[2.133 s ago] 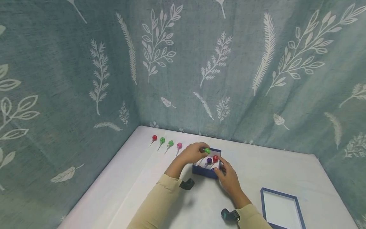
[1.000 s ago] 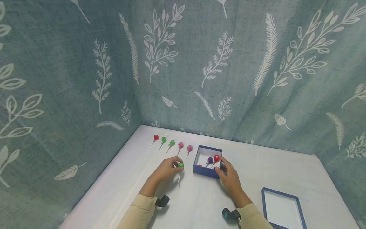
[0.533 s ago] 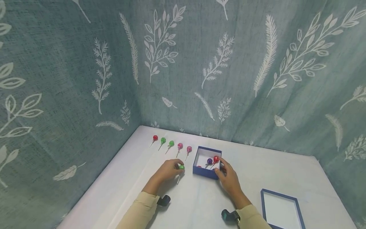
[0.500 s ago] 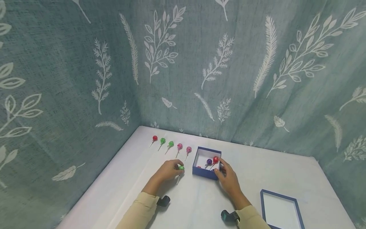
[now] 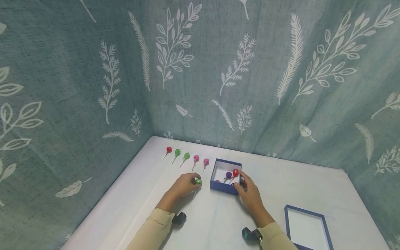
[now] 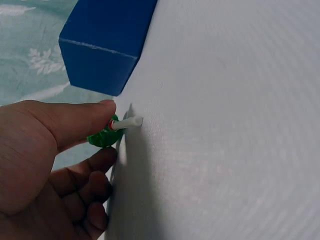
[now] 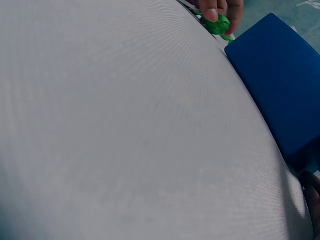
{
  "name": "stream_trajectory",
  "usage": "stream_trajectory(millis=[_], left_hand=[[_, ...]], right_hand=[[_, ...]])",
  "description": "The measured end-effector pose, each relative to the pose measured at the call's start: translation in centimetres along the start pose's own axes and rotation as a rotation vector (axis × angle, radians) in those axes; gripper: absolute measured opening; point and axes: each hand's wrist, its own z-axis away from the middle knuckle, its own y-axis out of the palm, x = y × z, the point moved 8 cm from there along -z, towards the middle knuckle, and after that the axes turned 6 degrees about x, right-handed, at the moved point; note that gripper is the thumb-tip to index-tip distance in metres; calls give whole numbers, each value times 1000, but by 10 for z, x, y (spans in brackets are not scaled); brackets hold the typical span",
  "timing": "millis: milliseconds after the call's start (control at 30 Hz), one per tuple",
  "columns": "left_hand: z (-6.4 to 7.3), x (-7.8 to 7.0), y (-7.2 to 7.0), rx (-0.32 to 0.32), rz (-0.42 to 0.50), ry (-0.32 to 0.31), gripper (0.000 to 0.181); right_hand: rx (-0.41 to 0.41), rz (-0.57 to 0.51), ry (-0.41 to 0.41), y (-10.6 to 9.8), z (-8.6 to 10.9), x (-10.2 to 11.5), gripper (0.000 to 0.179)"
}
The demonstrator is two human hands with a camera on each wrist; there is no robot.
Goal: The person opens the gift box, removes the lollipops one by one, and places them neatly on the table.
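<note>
My left hand (image 5: 182, 185) pinches a green lollipop (image 5: 198, 181) by its wrapped head, between thumb and fingers, low over the table just left of a blue box. In the left wrist view the white stick (image 6: 131, 122) points out past the thumb. My right hand (image 5: 250, 196) grips the right side of the open blue box (image 5: 223, 187), thumb at its front corner. Inside the box lie a purple lollipop (image 5: 228, 175) and a red lollipop (image 5: 235, 172), the red one beside my right fingertips. Other heads inside are partly hidden by the front wall.
Behind my left hand runs a slanting row: a red lollipop (image 5: 169, 149), two green ones and two pink ones, the last pink lollipop (image 5: 206, 161) near the box. A blue-edged lid (image 5: 304, 210) lies at the front right. Patterned curtains (image 5: 200, 69) rise behind the table.
From inside the box, my left hand has carried the green lollipop left and toward me, low over the table, and has hardly moved in the last second. My right hand stays on the box.
</note>
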Motion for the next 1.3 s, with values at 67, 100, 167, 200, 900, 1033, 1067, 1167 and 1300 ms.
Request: stream_trajectory(millis=[67, 100, 167, 200, 900, 1033, 1067, 1167, 1300], left_hand=[[0, -1, 0, 10, 1, 5, 34], [-1, -1, 0, 14, 2, 9, 34], [-1, -2, -1, 21, -1, 12, 34], [-1, -3, -2, 23, -3, 12, 34], [-6, -7, -16, 12, 30, 2, 36], [-11, -22, -25, -21, 14, 45, 34], [-12, -26, -26, -24, 11, 57, 33], [-17, -43, -26, -32, 0, 108, 32], [-22, -63, -18, -38, -8, 176, 31]], right_hand=[[1, 1, -1, 0, 0, 0, 53], [0, -3, -3, -1, 0, 0, 53], [-3, -8, -9, -1, -1, 0, 53], [-6, -10, -13, -2, -1, 1, 53], [-14, -3, -26, -5, -5, 1, 53], [-6, -11, -18, -6, -7, 0, 53], [0, -9, -11, -6, -8, 0, 53], [8, -9, 7, -5, -6, 0, 54], [7, -14, 31, 1, 0, -2, 54]])
